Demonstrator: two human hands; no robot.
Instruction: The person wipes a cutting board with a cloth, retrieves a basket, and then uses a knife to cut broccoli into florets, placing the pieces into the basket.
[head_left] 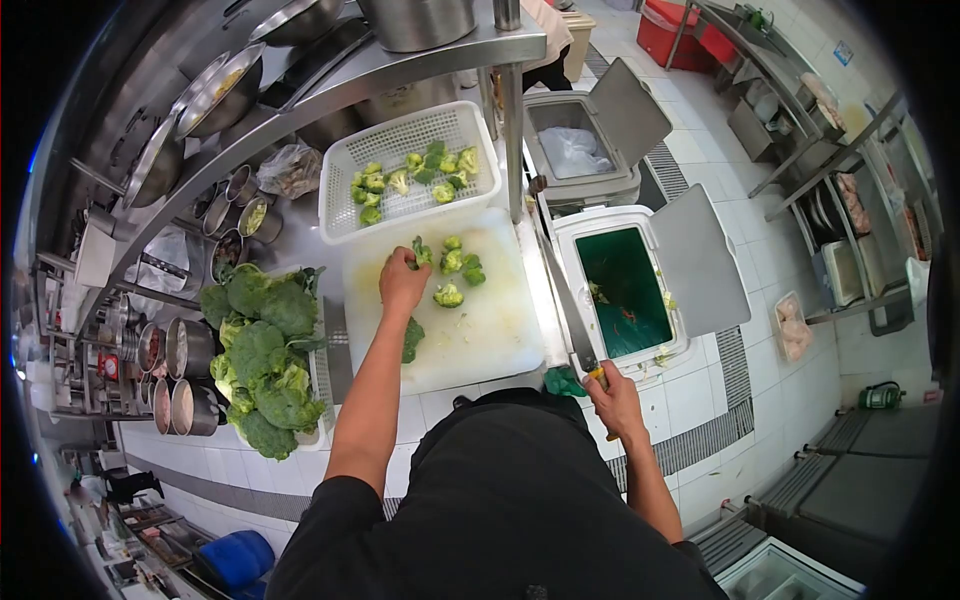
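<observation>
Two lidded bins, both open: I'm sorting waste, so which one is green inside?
The white-rimmed bin, nearer the person's right hand; the other, grey bin shows a pale plastic bag inside.

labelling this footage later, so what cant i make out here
All in the head view:
- knife handle: mostly covered by the right hand
- held broccoli floret: partly behind the left hand's fingers
- steel pot: top cut off by the upper edge
- person beyond the shelf: head cut off by the upper edge
</observation>
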